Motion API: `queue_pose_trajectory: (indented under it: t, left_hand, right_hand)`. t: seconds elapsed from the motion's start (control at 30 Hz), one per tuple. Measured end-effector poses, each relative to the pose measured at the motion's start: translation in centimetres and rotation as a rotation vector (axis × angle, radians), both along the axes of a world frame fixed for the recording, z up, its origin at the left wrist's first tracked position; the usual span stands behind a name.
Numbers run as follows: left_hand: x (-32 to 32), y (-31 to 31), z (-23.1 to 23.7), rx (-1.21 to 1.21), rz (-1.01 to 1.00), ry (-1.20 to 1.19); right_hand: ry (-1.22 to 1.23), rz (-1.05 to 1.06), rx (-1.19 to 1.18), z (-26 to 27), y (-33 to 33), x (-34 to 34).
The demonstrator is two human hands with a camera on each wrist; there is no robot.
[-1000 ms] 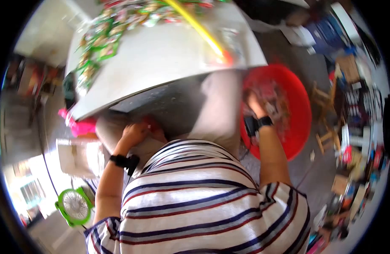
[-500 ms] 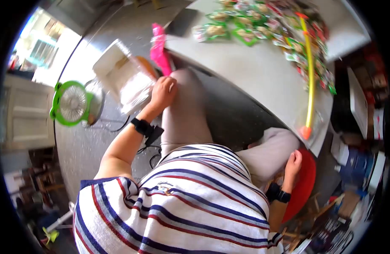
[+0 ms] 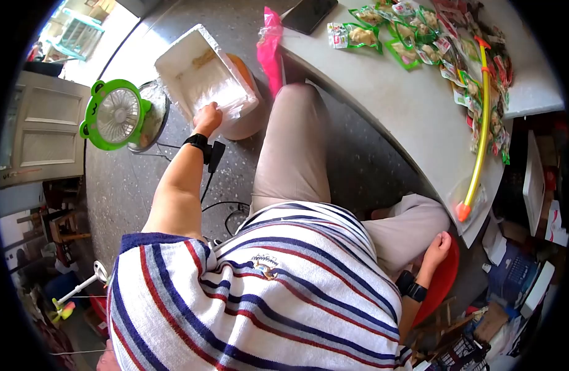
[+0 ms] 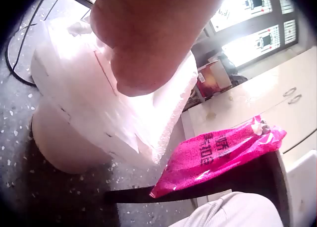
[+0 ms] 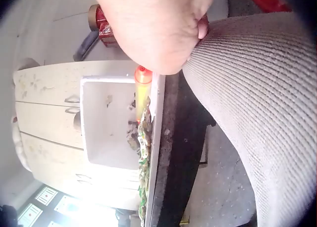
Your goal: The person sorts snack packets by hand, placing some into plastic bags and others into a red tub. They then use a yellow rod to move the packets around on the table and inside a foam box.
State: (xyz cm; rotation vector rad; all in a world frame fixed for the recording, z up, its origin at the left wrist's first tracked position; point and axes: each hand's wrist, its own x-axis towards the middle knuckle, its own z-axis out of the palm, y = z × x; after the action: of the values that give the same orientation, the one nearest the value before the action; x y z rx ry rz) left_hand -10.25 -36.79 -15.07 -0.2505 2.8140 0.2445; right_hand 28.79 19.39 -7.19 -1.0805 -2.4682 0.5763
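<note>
My left hand (image 3: 208, 119) is at the near rim of a white foam box (image 3: 192, 62), over the clear plastic film (image 3: 232, 96) lining it. The left wrist view shows the hand (image 4: 148, 44) above this film, which hangs down over the outside of the box; the fingertips are hidden, and I cannot tell whether they pinch the film. My right hand (image 3: 438, 248) lies loosely curled beside the right thigh, above a red basin (image 3: 445, 281), with nothing seen in it.
Wrapped snack packets (image 3: 429, 37) and a yellow tube with orange ends (image 3: 484, 123) lie on the white table (image 3: 383, 86). A pink plastic bag (image 3: 270, 52) hangs at its left corner. A green fan (image 3: 114, 114) stands left of the box, with cables (image 3: 232, 207) on the floor.
The head view has swung left. My left hand has moved from the left thigh to the foam box. My right hand has come up out of the red basin to beside the thigh.
</note>
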Motion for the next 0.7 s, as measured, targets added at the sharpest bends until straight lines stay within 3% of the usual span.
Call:
queue_pose_trajectory:
  t: [0.2, 0.3, 0.43, 0.57, 0.63, 0.7]
  left_hand:
    - [-0.6, -0.9, 0.4, -0.053, 0.008, 0.072]
    - [-0.7, -1.0, 2.5, -0.023, 0.137, 0.17]
    - [-0.9, -2.0, 5.7, 0.234, 0.213, 0.423]
    - [-1.5, -2.5, 9.0, 0.932, 0.348, 0.357]
    - [-1.8, -1.6, 10.7, 1.088, 0.301, 0.426]
    - [-1.9, 0.3, 13.3, 1.094, 0.219, 0.501]
  right_hand:
    - [0.006, 0.009, 0.008, 0.2, 0.0, -0.2]
    - [0.012, 0.013, 0.008, 0.5, -0.2, 0.0]
    - [0.145, 0.023, -0.086, 0.1, 0.9, 0.7]
    - [0.146, 0.067, -0.018, 4.6, -2.0, -2.0]
    - [0.289, 0.134, -0.052, 5.5, -2.6, -3.6]
    - [0.394, 0.244, -0.061, 6.6, -3.6, -5.9]
